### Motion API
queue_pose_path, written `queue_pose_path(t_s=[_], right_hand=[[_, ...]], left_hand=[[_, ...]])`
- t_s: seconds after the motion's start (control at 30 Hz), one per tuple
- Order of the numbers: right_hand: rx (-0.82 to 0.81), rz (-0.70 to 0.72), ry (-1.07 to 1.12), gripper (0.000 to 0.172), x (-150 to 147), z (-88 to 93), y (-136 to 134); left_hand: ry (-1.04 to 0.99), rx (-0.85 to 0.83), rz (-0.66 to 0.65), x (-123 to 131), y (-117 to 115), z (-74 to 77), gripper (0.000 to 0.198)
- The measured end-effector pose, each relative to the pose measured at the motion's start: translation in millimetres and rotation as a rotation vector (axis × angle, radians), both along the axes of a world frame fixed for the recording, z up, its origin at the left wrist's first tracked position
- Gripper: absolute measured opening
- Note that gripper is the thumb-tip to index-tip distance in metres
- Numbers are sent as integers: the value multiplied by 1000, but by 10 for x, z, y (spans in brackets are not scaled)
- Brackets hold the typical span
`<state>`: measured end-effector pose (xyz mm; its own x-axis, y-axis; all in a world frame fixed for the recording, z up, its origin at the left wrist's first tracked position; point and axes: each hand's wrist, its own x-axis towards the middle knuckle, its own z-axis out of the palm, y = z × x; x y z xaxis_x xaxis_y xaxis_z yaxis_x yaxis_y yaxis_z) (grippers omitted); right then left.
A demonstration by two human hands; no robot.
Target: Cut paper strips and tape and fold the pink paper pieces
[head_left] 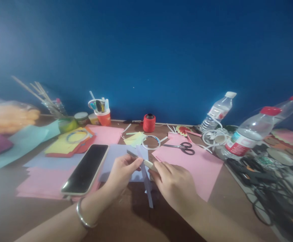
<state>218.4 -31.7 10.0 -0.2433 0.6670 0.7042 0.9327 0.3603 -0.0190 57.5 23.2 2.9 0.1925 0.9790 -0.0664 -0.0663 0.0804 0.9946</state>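
My left hand (121,171) and my right hand (173,183) meet over the table's middle, each with fingers pinched on a thin pale stick (146,163) that runs between them. A lavender paper strip (146,181) hangs down across the stick toward me. A bangle sits on my left wrist. Under the hands lies a lavender sheet (116,154), and a pink sheet (197,166) lies to the right.
A phone (86,169) lies face up at left on coloured papers. Scissors (183,147), a tape ring (151,142), a red thread spool (149,122) and a cup of pens (103,114) stand behind. Plastic bottles (249,132) and cables crowd the right side.
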Motion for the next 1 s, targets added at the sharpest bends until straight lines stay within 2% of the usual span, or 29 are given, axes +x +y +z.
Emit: queue_pose_path(t_s=[0.57, 1.0], right_hand=[[17, 10, 3, 15, 22, 6, -3], [43, 2, 9, 14, 32, 18, 9]], left_hand=[[12, 22, 82, -16, 6, 72, 25], [11, 41, -5, -21, 1, -19, 21]])
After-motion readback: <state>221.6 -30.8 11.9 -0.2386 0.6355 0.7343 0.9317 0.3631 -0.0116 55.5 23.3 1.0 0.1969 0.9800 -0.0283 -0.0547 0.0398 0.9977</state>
